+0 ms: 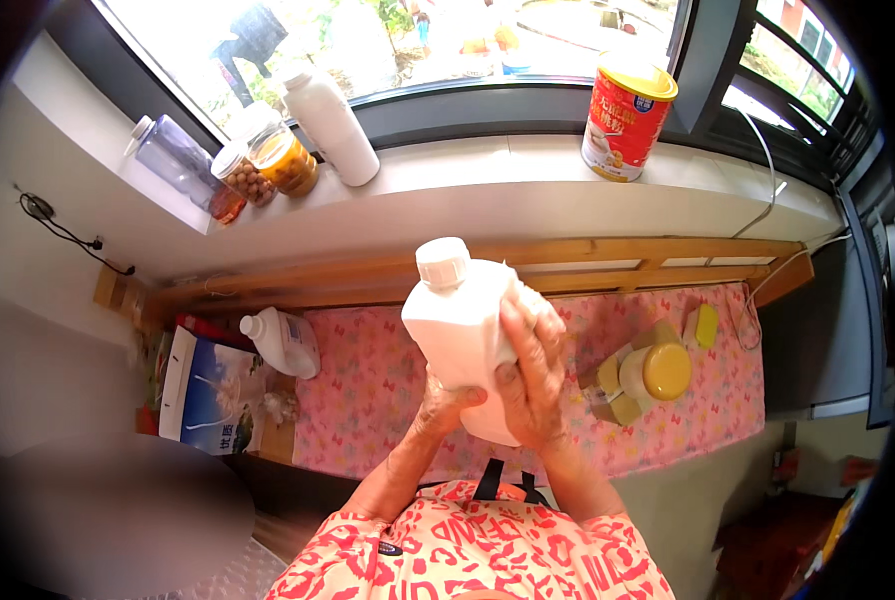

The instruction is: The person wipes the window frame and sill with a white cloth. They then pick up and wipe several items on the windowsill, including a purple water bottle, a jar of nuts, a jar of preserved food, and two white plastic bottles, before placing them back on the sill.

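A large white plastic bottle (458,335) with a ribbed white screw cap is held up in front of me, its top tilted to the left. My right hand (533,365) is closed round its right side, fingers spread over the upper edge. Lower down, my left hand (450,400) grips the bottle from the left, its thumb across the front and the other fingers hidden behind it. Below the bottle lies a pink patterned cloth (358,400) over a bench.
On the cloth at right are a yellow-lidded jar (666,371) in an open carton and a yellow-green block (706,326). At left stand another white bottle (283,340) and a blue-and-white bag (208,395). The windowsill holds jars, bottles and a red tin (628,120).
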### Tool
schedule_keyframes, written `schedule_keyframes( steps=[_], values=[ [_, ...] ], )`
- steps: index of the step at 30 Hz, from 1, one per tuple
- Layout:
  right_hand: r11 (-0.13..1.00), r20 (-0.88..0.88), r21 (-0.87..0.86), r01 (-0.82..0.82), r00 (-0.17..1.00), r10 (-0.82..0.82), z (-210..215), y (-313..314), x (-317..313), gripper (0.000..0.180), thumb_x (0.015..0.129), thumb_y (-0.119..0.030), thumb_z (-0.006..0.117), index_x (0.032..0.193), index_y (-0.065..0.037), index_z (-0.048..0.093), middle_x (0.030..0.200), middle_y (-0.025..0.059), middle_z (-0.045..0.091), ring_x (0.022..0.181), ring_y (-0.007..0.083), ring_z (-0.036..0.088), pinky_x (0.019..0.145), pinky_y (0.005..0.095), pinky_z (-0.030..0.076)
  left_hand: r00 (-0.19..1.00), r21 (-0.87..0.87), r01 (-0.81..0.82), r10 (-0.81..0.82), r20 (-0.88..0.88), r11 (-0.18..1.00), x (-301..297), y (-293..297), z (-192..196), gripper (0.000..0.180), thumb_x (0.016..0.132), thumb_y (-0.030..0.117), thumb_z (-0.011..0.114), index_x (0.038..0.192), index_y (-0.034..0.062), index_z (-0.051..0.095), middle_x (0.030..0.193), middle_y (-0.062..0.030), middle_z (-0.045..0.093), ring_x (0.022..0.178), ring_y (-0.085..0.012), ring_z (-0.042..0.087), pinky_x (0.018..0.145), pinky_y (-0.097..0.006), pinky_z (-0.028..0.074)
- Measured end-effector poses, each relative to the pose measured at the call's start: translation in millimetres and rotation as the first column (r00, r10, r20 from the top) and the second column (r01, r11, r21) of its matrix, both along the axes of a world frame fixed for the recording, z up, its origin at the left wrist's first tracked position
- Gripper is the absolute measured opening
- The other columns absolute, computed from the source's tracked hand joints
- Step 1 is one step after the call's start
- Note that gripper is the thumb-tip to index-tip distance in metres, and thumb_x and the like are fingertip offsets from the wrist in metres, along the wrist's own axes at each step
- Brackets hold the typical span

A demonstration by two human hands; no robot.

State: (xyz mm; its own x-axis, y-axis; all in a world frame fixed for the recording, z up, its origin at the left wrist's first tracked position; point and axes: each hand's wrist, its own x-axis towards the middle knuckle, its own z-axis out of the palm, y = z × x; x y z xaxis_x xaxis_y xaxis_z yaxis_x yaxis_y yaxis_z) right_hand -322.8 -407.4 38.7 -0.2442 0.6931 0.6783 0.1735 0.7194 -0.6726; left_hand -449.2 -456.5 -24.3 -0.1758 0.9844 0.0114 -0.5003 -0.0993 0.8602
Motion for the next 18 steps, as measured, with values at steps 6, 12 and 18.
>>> schedule_keyframes(
  steps=[6, 12, 18],
  values=[
    [0.822, -0.498, -0.449, -0.35, 0.862, 0.095, 15.1, 9.8, -10.5, 0.026, 0.092, -0.011, 0.048, 0.111, 0.002, 0.059, 0.12, 0.0178, 0.053, 0.114, 0.0282, 0.051, 0.098, 0.0352, 0.039, 0.985, -0.002, 0.08, -0.079, -0.153, 0.997, -13.1, -27.2, -12.8, 0.074, 0.06, 0.017, 0.086, 0.123, 0.0019, 0.051, 0.112, -0.0065, 0.061, 0.101, -0.0161, 0.059, 0.087, -0.034, 0.05],
    [0.998, -0.084, 0.056, -0.006, 0.996, 0.011, 27.0, -23.4, -13.2, 0.027, 0.085, -0.008, 0.05, 0.107, 0.001, 0.062, 0.118, 0.0179, 0.054, 0.112, 0.0316, 0.051, 0.099, 0.0403, 0.037, 0.992, -0.044, -0.014, 0.009, -0.124, 0.999, -20.5, -36.3, 25.7, 0.08, 0.057, 0.012, 0.088, 0.126, 0.005, 0.048, 0.114, -0.0052, 0.06, 0.104, -0.0155, 0.057, 0.091, -0.033, 0.049],
    [0.994, -0.075, 0.091, 0.057, 0.996, -0.05, 32.8, -51.8, -33.1, 0.02, 0.084, -0.012, 0.056, 0.101, -0.004, 0.064, 0.113, 0.014, 0.056, 0.107, 0.0324, 0.05, 0.096, 0.0454, 0.037, 0.961, -0.015, 0.014, -0.017, -0.277, 1.0, -43.0, -43.3, 25.5, 0.082, 0.058, 0.015, 0.089, 0.127, 0.0066, 0.045, 0.118, -0.0055, 0.058, 0.108, -0.0148, 0.055, 0.092, -0.033, 0.048]
  ],
)
